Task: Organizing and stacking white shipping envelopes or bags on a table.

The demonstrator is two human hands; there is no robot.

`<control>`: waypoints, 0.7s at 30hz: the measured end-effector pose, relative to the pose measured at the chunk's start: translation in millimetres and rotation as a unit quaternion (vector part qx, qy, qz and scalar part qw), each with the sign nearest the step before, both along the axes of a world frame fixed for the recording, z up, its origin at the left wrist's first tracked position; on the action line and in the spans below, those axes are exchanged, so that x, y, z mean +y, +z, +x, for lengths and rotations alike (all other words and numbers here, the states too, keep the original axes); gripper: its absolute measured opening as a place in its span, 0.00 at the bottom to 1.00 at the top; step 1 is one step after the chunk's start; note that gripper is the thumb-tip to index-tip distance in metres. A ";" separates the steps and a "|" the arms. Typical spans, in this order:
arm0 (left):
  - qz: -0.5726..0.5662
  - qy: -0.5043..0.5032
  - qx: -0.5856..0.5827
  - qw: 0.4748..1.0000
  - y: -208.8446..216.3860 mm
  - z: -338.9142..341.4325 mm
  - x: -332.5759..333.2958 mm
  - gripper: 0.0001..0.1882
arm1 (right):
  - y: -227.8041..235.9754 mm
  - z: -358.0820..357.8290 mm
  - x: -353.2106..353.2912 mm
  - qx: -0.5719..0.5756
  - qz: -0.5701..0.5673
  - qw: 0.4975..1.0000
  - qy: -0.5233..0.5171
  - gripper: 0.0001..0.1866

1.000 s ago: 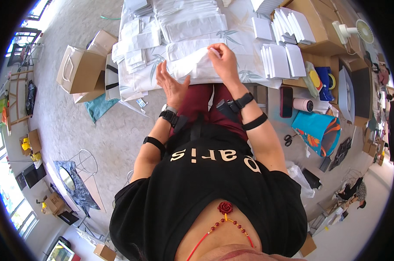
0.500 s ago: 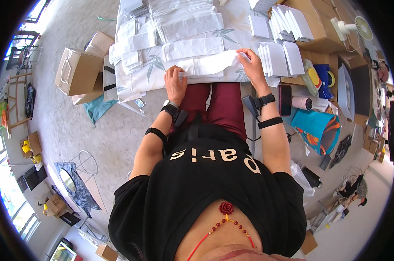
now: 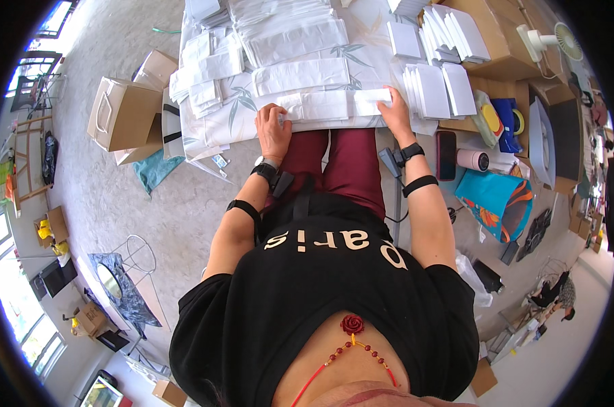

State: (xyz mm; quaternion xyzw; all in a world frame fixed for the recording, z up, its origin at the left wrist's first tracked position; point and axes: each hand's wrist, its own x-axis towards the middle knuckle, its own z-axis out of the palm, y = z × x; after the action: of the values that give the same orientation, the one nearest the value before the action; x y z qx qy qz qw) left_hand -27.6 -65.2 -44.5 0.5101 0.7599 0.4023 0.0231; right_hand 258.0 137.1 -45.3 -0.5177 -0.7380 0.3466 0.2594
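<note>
Along the near edge of the table lies a long, flat white strip [image 3: 320,105] of thin, slightly wrinkled material; whether it is paper or plastic film I cannot tell. My left hand [image 3: 273,132] rests at its left end, fingers curled down on it. At the other end my right hand [image 3: 396,119] pinches the strip between thumb and fingers. A smoother white section shows next to the right fingers. Just beyond lies a similar white strip [image 3: 300,76], flat on the patterned tablecloth [image 3: 239,136].
Stacks of white strips [image 3: 293,44] cover the table's far middle, with smaller piles [image 3: 208,68] at left. White folded packs [image 3: 426,95] stand at right, beside a cardboard box [image 3: 504,41] and small fan [image 3: 558,42]. A phone [image 3: 446,156] and pink bottle [image 3: 471,160] are right of my forearm.
My right hand has come slightly down and to the right. The strip's raised, curved right end now lies straight and flat. My left hand has stayed in place.
</note>
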 end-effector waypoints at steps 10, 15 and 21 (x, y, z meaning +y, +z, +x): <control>0.019 0.005 -0.030 0.999 -1.8 -0.7 -0.2 0.15 | -4.5 0.9 -7.0 -0.016 -0.008 1.000 -0.013 0.28; 0.019 0.004 -0.042 0.999 -2.3 -0.3 0.2 0.15 | -1.0 -0.1 -7.5 -0.029 -0.004 0.999 -0.017 0.28; 0.019 0.006 -0.039 0.999 -3.4 -2.0 -1.7 0.15 | 39.6 -33.7 -29.7 -0.200 0.248 0.948 -0.013 0.28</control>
State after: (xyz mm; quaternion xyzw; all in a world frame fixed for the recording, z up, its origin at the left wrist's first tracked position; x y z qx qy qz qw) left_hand -29.5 -66.9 -47.9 0.4899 0.7534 0.4366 0.0409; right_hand 224.3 107.4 -5.7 -0.5050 -0.8308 0.0388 0.2309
